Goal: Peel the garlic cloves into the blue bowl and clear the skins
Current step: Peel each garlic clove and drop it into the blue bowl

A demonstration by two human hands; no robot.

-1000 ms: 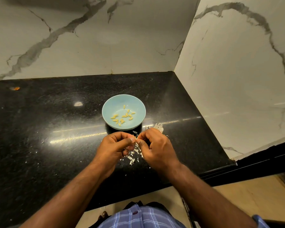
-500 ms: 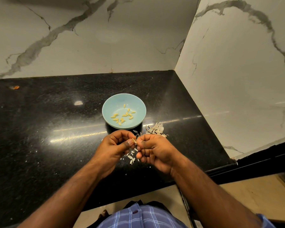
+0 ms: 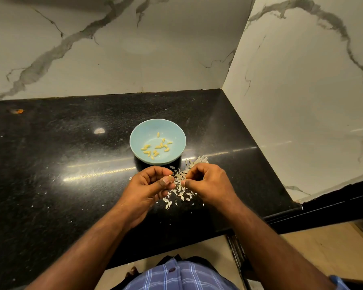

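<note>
White marble walls [image 3: 176,49] are meeting in a corner behind a black speckled worktop [image 3: 50,164], which is catching streaks of light. Near its middle the blue bowl [image 3: 138,132] is sitting upright, holding a scatter of peeled yellow garlic cloves [image 3: 155,147]. Just in front of the bowl, the person is holding both hands close together above the worktop. The left hand [image 3: 147,189] is curling in, its thumb and fingers pinching a small garlic clove [image 3: 169,177] at the tips. The right hand [image 3: 208,183] is also curling shut, fingertips pressing together just beside the clove; whether they are gripping a bit of skin, I cannot tell. Pale papery skins [image 3: 180,191] are lying in a loose heap on the worktop beneath and between the hands, reaching up past the bowl's right edge.
</note>
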